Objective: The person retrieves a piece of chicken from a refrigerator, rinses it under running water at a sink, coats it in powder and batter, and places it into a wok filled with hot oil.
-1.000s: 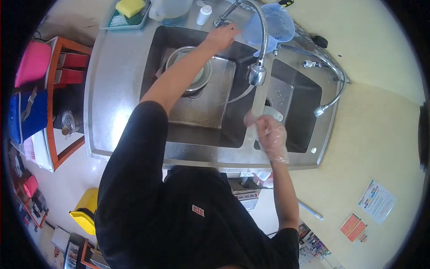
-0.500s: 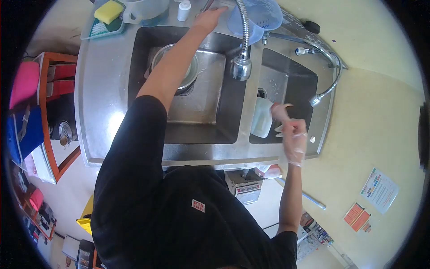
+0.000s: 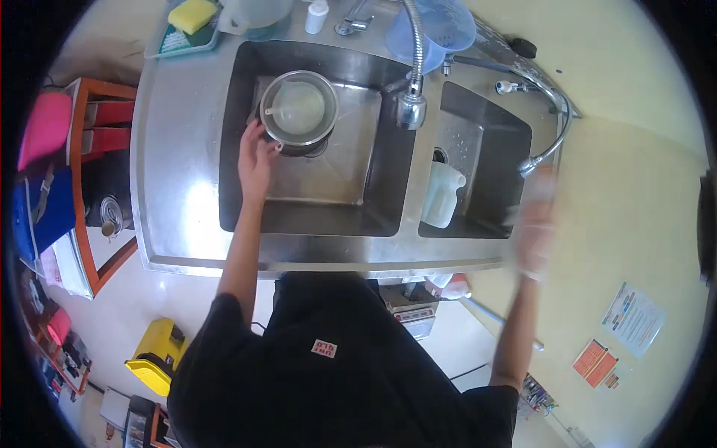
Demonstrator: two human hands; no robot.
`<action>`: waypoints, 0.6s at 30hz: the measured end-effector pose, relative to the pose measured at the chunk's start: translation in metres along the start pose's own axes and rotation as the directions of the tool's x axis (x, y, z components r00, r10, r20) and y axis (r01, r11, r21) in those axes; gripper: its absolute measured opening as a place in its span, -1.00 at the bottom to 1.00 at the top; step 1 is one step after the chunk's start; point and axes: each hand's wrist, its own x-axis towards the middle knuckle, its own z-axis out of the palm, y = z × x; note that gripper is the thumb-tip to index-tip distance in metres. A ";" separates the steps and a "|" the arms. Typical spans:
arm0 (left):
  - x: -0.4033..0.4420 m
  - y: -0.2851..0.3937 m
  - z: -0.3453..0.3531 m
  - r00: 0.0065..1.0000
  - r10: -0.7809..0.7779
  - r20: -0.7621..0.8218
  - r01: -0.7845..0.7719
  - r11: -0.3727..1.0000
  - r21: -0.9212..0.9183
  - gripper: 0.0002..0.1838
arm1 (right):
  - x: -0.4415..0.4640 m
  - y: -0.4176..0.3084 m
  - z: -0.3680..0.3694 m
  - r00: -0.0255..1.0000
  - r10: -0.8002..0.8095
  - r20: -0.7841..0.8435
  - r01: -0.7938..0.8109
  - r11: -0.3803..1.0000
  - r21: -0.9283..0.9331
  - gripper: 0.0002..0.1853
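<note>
In the left sink basin (image 3: 355,172) stands a round metal pot (image 3: 334,112). Inside it lies a pale translucent bowl or scoop (image 3: 299,108) with a short handle. My left hand (image 3: 256,160) is at the pot's lower left rim, fingers apart, beside a small handle end with a hole; whether it touches is unclear. Over the right edge of the counter, my right hand (image 3: 536,231) is smeared by motion and wears a clear plastic glove. Nearest to it, a whitish plastic jug (image 3: 442,198) lies in the right basin (image 3: 478,179).
A flexible spray tap (image 3: 411,112) hangs between the basins, another hose tap (image 3: 529,164) at the right. Along the back are a blue tub (image 3: 433,30), a tap lever (image 3: 355,26), a white bottle (image 3: 316,16), a clear jug (image 3: 258,15) and a yellow sponge (image 3: 192,15).
My left hand has come from the tap lever at the back down to the pot. My right hand has moved right, away from the jug.
</note>
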 end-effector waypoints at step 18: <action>-0.099 0.048 -0.063 0.959 -0.058 -0.278 0.016 0.989 -0.149 -0.55 | 0.020 -0.026 0.002 0.740 0.143 0.657 -0.452 0.829 0.329 -0.58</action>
